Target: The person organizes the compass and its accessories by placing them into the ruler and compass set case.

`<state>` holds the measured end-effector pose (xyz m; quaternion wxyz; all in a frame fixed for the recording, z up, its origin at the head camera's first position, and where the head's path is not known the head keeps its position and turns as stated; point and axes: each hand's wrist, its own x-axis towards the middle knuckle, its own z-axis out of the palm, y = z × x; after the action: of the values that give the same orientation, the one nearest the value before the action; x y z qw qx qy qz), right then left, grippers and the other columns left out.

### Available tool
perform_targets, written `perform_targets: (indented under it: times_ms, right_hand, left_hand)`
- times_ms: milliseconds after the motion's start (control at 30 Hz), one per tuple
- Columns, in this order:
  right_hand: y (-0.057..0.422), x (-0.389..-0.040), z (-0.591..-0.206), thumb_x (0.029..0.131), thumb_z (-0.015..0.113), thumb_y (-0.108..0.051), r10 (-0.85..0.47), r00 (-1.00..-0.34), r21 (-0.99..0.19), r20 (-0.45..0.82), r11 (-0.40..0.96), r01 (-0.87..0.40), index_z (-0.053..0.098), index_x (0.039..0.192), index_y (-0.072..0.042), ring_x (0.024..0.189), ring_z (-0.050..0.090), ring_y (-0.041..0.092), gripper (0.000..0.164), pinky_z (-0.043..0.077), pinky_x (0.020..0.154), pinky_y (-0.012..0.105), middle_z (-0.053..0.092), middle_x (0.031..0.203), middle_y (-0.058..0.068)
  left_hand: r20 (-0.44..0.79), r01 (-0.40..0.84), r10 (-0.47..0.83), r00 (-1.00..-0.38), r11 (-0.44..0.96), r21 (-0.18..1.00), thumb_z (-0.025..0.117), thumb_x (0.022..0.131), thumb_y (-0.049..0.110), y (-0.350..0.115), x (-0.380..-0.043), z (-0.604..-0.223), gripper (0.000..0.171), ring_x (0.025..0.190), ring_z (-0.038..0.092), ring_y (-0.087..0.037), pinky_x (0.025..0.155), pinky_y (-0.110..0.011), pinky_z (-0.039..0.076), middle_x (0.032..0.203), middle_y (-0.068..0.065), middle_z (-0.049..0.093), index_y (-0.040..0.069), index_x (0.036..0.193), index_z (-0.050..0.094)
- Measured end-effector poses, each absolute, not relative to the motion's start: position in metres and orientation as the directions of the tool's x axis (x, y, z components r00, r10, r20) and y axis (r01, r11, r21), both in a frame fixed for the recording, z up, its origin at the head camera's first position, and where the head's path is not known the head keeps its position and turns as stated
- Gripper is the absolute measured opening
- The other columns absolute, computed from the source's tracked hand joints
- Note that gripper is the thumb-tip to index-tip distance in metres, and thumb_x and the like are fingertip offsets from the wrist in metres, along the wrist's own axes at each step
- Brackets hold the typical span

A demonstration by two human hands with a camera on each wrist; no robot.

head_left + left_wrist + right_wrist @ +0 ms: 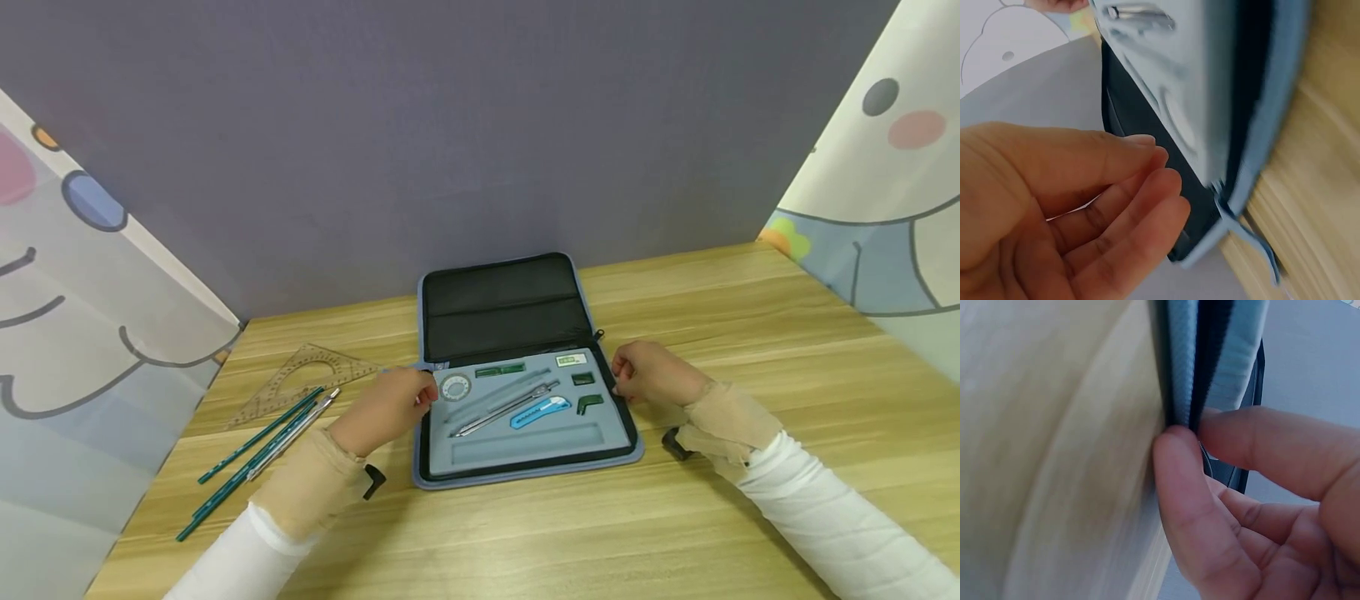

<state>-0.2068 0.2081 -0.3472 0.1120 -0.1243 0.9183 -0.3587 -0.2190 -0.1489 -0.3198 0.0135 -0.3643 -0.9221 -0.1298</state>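
Observation:
A zippered blue case (528,477) lies unfolded on the table, its black lid (502,308) laid back toward the partition. Inside sits a grey tray (441,446) with a silver compass (502,411), a blue utility knife (542,412), a round white-rimmed piece (454,387), a small eraser (572,360) and several green pieces (589,403). My right hand (656,373) pinches the case's right edge between thumb and forefinger, close to the zip (1216,356). At the left edge, my left hand (393,408) hovers with loosely bent fingers, thumb near the forefinger, holding nothing visible.
Left of the case lie a clear set square (273,387), several green pencils (243,475) and a silver pen-like tool (292,436). A zip pull (598,335) sticks out at the right hinge. A grey partition (480,142) stands behind the table.

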Motion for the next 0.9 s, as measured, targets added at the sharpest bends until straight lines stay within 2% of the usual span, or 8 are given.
perform_targets:
  times_ms: [467, 700, 900]
  right_hand:
    - [0.208, -0.206, -0.349, 0.076, 0.064, 0.004, -0.307, -0.945, -0.676, -0.11, 0.72, -0.155, 0.051, 0.086, 0.005, 0.058, 0.054, 0.014, 0.016, 0.048, 0.054, 0.029, 0.051, 0.068, 0.005]
    - [0.207, -0.207, -0.348, 0.076, 0.064, 0.004, -0.299, -0.946, -0.669, -0.122, 0.729, -0.144, 0.051, 0.087, 0.005, 0.059, 0.055, 0.014, 0.016, 0.049, 0.055, 0.029, 0.052, 0.068, 0.005]
    - [0.206, -0.206, -0.347, 0.077, 0.063, 0.005, -0.298, -0.945, -0.673, -0.131, 0.727, -0.136, 0.051, 0.087, 0.006, 0.059, 0.055, 0.015, 0.016, 0.049, 0.055, 0.029, 0.051, 0.068, 0.006]
  left_hand:
    - [0.103, 0.588, 0.579, -0.808, 0.785, 0.196, 0.061, 0.073, -0.009, -0.206, -0.216, -0.314, 0.017, 0.068, 0.055, -0.016, 0.061, -0.032, 0.045, 0.076, -0.001, 0.059, 0.005, 0.083, 0.062]
    - [0.045, 0.497, 0.499, -0.865, 0.843, 0.206, 0.06, 0.074, -0.006, -0.229, -0.217, -0.317, 0.012, 0.067, 0.053, -0.017, 0.06, -0.034, 0.044, 0.075, -0.004, 0.057, 0.004, 0.081, 0.06]
    - [0.018, 0.438, 0.443, -0.896, 0.878, 0.192, 0.062, 0.07, -0.007, -0.248, -0.215, -0.319, 0.012, 0.065, 0.05, -0.017, 0.058, -0.036, 0.043, 0.072, -0.001, 0.054, 0.003, 0.077, 0.058]
